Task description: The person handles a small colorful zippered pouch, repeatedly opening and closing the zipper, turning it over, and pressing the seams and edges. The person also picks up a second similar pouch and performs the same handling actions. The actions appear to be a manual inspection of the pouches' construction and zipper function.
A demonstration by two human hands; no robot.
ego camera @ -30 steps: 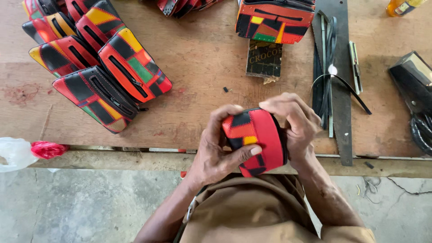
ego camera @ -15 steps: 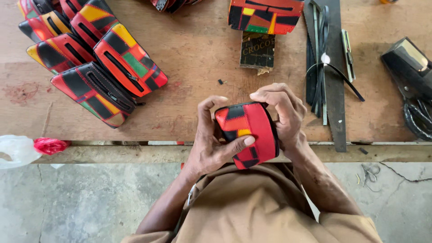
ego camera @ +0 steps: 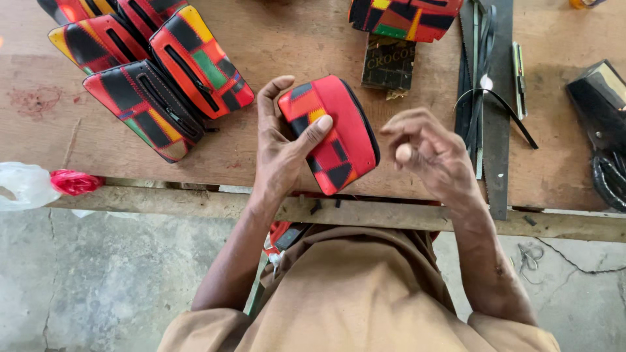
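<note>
The patchwork pouch (ego camera: pixel 332 130) is gripped in the left hand (ego camera: pixel 283 146) above the tabletop (ego camera: pixel 274 58), thumb across its face. The right hand (ego camera: pixel 427 150) is held just beside the pouch, loosely curled, empty. The pouch is best kept steady and turned slowly so each seam can be checked.

Soft, even daylight fills the scene, bright enough to show every colour without harshness. Shadows are faint: a thin one lies under the hands (ego camera: pixel 287 146) toward six o'clock on the bench (ego camera: pixel 293 52). A pale glare sits on the plastic bag (ego camera: pixel 23 186) at nine o'clock and a sheen on the black tool (ego camera: pixel 603 98) at three o'clock. Focus is sharp at the centre; the corners bend slightly outward.
</note>
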